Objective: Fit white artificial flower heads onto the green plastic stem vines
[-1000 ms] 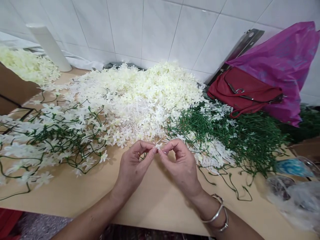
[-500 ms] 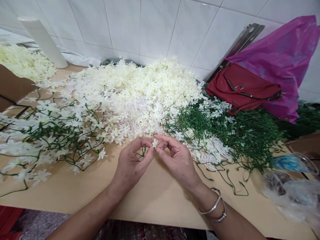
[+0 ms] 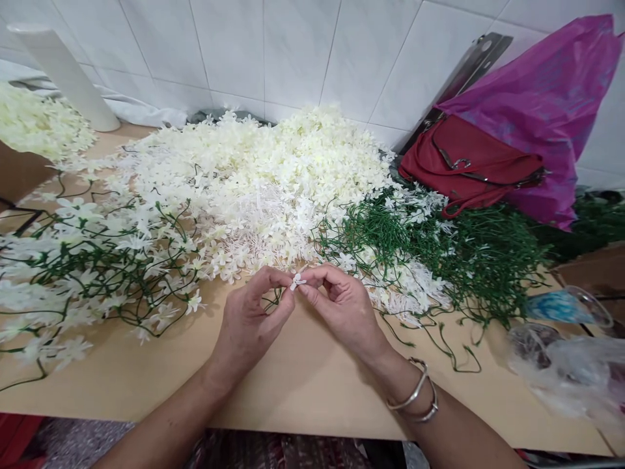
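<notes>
A small white artificial flower (image 3: 296, 281) sits between the fingertips of both hands, over the near middle of the table. My left hand (image 3: 256, 312) is closed in a pinch at its left side, and a bit of green stem (image 3: 271, 299) shows within the loop of its thumb and finger. From the right, my right hand (image 3: 342, 306) pinches at the same flower with thumb and forefinger. Just beyond the hands spreads a heap of loose white flowers (image 3: 293, 169). Where stem and flower meet is hidden by the fingertips.
Stemmed white flowers (image 3: 107, 260) lie at left, green stems (image 3: 488, 260) at right. A red handbag (image 3: 473, 163) and a purple plastic bag (image 3: 541, 111) lean by the tiled wall. A blue-patterned cup (image 3: 561, 306) and clear plastic bags (image 3: 571, 371) lie at the right edge.
The flower has turned and tilted between my fingertips, and its petals now face another way. Both hands stay together; the whole view has shifted slightly.
</notes>
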A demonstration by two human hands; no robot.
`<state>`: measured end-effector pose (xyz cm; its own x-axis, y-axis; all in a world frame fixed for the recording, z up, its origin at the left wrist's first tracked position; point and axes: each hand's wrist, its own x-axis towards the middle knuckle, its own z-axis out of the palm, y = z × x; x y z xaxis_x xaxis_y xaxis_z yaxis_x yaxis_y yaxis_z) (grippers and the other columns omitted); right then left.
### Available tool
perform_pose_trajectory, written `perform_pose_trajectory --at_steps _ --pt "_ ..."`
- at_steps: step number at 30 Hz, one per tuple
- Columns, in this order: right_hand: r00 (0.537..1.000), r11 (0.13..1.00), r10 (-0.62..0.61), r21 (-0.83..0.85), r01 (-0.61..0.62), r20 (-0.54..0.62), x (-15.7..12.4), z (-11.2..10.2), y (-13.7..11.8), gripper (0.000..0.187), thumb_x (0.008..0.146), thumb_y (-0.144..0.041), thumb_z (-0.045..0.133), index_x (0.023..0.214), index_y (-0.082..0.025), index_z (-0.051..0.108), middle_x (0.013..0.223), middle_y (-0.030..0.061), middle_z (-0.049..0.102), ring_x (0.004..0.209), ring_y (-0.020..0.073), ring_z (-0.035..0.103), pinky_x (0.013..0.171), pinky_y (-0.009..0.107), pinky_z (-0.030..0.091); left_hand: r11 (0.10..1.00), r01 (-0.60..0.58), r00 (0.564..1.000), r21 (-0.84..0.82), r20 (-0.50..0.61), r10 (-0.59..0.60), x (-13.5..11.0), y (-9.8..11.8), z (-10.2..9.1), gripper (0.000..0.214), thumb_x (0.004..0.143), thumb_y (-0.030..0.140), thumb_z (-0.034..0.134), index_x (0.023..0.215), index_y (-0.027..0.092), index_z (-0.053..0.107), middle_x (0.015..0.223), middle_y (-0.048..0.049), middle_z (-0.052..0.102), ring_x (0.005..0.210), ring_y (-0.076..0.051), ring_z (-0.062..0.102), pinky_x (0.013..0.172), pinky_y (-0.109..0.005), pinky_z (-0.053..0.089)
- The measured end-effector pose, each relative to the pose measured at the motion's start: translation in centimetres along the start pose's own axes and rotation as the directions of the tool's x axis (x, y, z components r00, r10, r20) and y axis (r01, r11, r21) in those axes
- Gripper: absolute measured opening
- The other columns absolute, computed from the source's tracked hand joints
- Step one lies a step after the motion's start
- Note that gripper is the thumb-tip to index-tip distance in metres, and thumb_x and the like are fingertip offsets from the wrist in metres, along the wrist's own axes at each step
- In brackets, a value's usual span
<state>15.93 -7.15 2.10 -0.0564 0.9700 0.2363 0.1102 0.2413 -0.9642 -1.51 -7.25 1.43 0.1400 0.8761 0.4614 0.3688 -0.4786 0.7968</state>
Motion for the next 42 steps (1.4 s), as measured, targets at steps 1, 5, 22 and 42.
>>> perform_pose_trajectory --at_steps 1,5,22,42 --pt "1.0 1.0 0.002 0.004 -0.002 -0.006 0.1 -0.1 -0.1 0.007 0.087 -0.021 0.075 0.092 -0.026 0.078 0.085 0.0008 0.07 0.083 0.0172 0.064 0.081 0.035 0.051 1.0 -0.003 1.0 0.009 -0.003 0.003 0.0 0.0 0.0 0.012 0.092 0.011 0.062 0.095 0.022 0.067 0.09 0.0014 0.076 0.082 -0.013 0.073 0.073 -0.022 0.053" --pt "0.999 0.999 0.045 0.024 -0.044 -0.016 0.1 -0.2 -0.4 0.002 0.087 -0.023 0.076 0.085 -0.024 0.076 0.082 0.0005 0.071 0.08 0.0169 0.063 0.079 0.034 0.051 0.992 -0.106 0.993 0.072 -0.041 0.109 0.0 -0.1 0.1 0.013 0.093 0.01 0.065 0.099 0.022 0.067 0.095 -0.0012 0.079 0.089 -0.015 0.076 0.081 -0.024 0.057" --pt "0.973 0.956 0.23 0.193 -0.219 -0.032 -0.1 0.4 -0.5 0.013 0.082 -0.031 0.081 0.082 -0.023 0.07 0.075 -0.0021 0.065 0.072 0.0147 0.056 0.071 0.031 0.047 1.0 0.013 0.996 -0.013 -0.084 -0.014 0.0 0.1 0.3 0.009 0.094 0.015 0.072 0.097 0.022 0.076 0.09 0.0007 0.081 0.081 -0.013 0.076 0.075 -0.022 0.058" --pt "0.949 0.923 0.312 0.255 -0.289 -0.054 -0.3 0.8 -0.7 0.029 0.077 -0.034 0.082 0.097 -0.025 0.064 0.072 -0.005 0.062 0.066 0.013 0.055 0.064 0.029 0.045 0.918 0.291 0.954 -0.271 0.014 -0.299 0.2 -0.3 1.0 0.016 0.09 0.034 0.076 0.098 0.02 0.08 0.086 -0.0035 0.083 0.075 -0.016 0.076 0.068 -0.022 0.061"
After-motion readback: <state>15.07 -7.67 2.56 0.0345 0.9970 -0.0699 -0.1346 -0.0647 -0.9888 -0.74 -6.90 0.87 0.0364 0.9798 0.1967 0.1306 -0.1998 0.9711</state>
